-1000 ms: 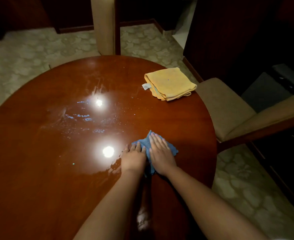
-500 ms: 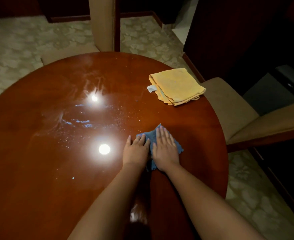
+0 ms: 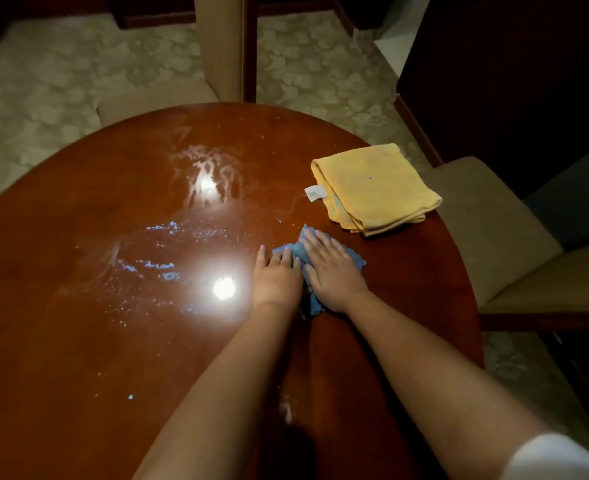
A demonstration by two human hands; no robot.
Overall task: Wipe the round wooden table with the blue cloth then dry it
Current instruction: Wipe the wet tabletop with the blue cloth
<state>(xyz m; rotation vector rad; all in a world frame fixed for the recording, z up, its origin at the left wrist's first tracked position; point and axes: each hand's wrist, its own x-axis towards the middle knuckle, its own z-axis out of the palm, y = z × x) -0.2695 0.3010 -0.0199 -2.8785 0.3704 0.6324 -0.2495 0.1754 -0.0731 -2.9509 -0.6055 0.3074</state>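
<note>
- Here the right hand (image 3: 334,271) lies flat, palm down and fingers straight, pressing the blue cloth (image 3: 294,250) onto the table (image 3: 78,341); it is not clenched around it.
- The left hand (image 3: 276,277) sits just beside it, also flat and spread, with its fingertips on the cloth's near-left edge and its palm on bare wood.
- The cloth is bunched under both hands, showing ahead of the fingers, to the right of the right hand, and between the wrists.
- It rests on the right half of the tabletop, near a folded yellow cloth (image 3: 376,188) that lies apart from it at the far right rim.
- Wet streaks (image 3: 168,265) and droplets spread to the left of the hands, around two bright light reflections.
- A white sleeve (image 3: 563,459) shows on the right arm.
- A padded chair (image 3: 493,220) stands just beside the table on the right, and another chair (image 3: 216,46) at the far side.
- Patterned carpet (image 3: 43,81) covers the floor.
</note>
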